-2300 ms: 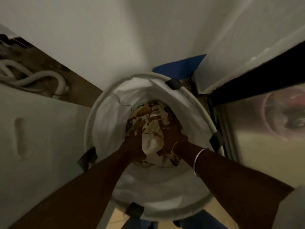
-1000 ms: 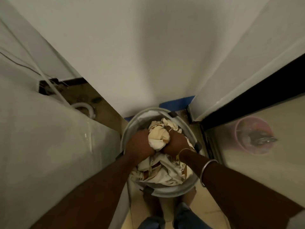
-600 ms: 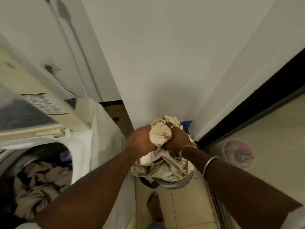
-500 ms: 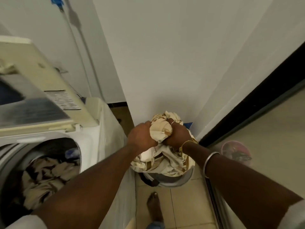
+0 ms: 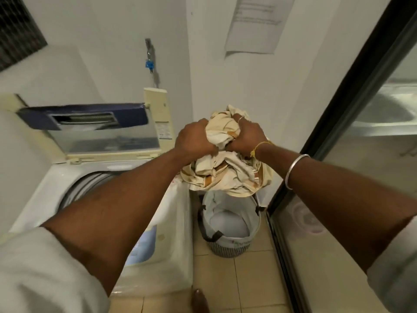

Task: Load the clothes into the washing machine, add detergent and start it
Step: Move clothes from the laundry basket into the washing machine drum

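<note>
1. white wall [image 5: 112,53] of a narrow laundry corner fills the back of the head view. a printed paper sheet [image 5: 255,21] hangs on it at upper right, a tap w/ blue tag [image 5: 149,62] is near the middle, and a dark vent grille [image 5: 15,30] is at upper left.
2. floor tiles [image 5: 243,285] are beige. along the right side runs a glass door w/ dark frame [image 5: 352,86].
3. washing machine [image 5: 173,233] is a top-loader at the left. its lid [image 5: 101,129] stands folded open. the drum opening [image 5: 85,184] is partly hidden behind the left forearm, so i cannot tell what lies inside.
4. clothes [image 5: 225,170]: a cream bundle w/ brown-orange stripes, held in the air between machine and door. it is above the laundry basket [image 5: 230,240] and apart from it. the lower folds hang just beside the machine's top right edge.
5. left hand [image 5: 194,141] grips the bundle's top from the left, fingers curled into the cloth, knuckles up.
6. right hand [image 5: 247,136] grips the same top from the right, fingers closed round the cloth. it has a ring [image 5: 241,119] on one finger, a yellow thread [image 5: 259,147] at the wrist and a silver bangle [image 5: 293,170] farther up the forearm.
7. both hands are near each other, w/ a ball of cloth between them.
8. basket stands on the floor, right of the machine. it has white lining, dark handles and a striped lower wall.
9. light sleeves show at the bottom corners, left sleeve [image 5: 45,272] and right sleeve [image 5: 394,267]. tip of a foot [image 5: 199,299] is at the bottom edge.
</note>
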The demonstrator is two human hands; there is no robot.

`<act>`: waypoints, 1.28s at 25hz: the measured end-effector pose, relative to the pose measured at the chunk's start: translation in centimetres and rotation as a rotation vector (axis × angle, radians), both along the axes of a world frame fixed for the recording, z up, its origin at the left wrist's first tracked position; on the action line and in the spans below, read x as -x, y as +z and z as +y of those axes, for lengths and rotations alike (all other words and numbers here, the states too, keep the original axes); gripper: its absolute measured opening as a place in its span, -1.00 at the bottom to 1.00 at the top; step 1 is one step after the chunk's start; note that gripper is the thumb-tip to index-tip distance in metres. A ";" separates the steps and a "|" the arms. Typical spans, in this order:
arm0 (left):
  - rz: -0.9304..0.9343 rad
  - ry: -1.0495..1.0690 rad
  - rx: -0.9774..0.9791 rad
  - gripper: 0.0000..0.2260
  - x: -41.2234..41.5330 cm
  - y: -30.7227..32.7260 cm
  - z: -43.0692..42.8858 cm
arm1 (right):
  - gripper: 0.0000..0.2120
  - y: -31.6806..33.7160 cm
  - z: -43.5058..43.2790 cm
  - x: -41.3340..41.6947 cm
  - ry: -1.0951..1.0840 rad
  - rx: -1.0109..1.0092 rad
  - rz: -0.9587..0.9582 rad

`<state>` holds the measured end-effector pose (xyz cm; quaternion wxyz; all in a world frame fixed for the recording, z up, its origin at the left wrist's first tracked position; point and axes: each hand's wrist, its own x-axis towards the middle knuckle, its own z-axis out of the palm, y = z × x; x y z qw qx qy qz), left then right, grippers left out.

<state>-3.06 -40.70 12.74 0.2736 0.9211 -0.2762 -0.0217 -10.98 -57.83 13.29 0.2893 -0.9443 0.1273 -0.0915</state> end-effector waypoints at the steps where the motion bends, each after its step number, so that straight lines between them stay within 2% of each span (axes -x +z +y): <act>1: -0.008 0.010 0.010 -0.28 0.5 1.6 1.5 | -0.03 1.5 1.4 0.2 0.010 0.004 -0.013; 12: -0.091 0.129 0.036 -0.24 0.2 11.4 21.4 | 0.03 10.7 20.5 -2.2 0.117 0.003 -0.100; 19: -0.155 0.168 0.016 -0.29 -3.1 13.8 35.2 | 0.05 12.2 34.4 -6.4 0.146 0.014 -0.161; 25: -0.140 0.213 -0.025 -0.27 -6.4 11.6 41.4 | 0.02 9.4 40.6 -10.4 0.179 -0.016 -0.133; 29: -0.079 0.208 0.008 -0.28 -8.9 6.1 41.6 | 0.04 4.7 40.8 -13.1 0.171 0.009 -0.045; 32: 0.016 0.185 0.044 -0.22 -10.7 0.7 40.2 | -0.07 -0.1 39.4 -14.6 0.164 -0.032 0.029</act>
